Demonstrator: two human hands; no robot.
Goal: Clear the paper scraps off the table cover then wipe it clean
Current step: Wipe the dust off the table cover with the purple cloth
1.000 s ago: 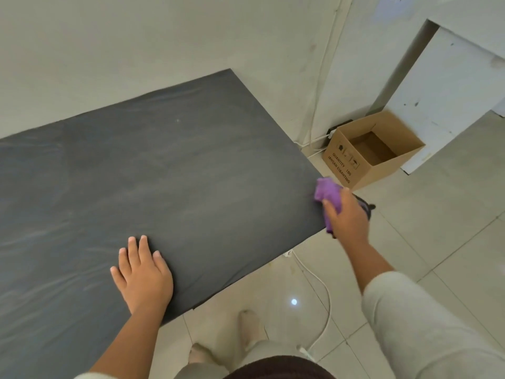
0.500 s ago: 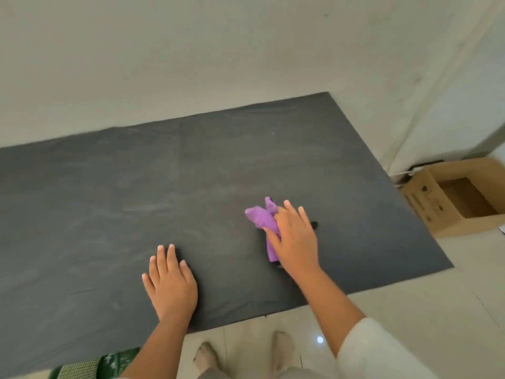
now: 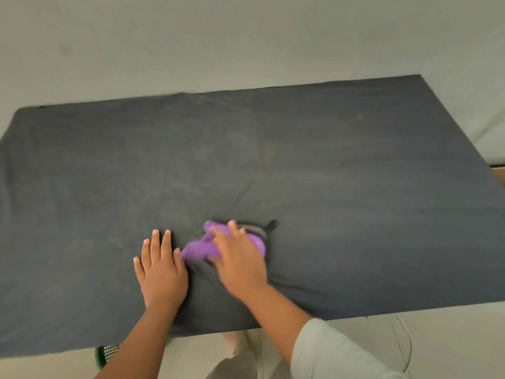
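A dark grey table cover (image 3: pixel 273 165) spreads across the whole table, wrinkled near its front middle. My right hand (image 3: pixel 240 258) presses a purple cloth (image 3: pixel 200 247) with a grey and black part onto the cover, fingers spread over it. My left hand (image 3: pixel 161 266) lies flat on the cover just left of the cloth, fingers straight and almost touching it. One tiny pale speck (image 3: pixel 359 117) shows near the far right; no other scraps are visible.
A pale wall (image 3: pixel 246 36) rises behind the table. A green mesh basket (image 3: pixel 106 354) peeks out under the front edge at the left. A thin white cable (image 3: pixel 407 346) lies on the tiled floor at the right. A cardboard corner (image 3: pixel 500 176) shows at the right edge.
My right hand has swept the purple cloth leftward from the table's right edge to right beside my left hand. The view has swung left, so the cardboard box is nearly out of frame.
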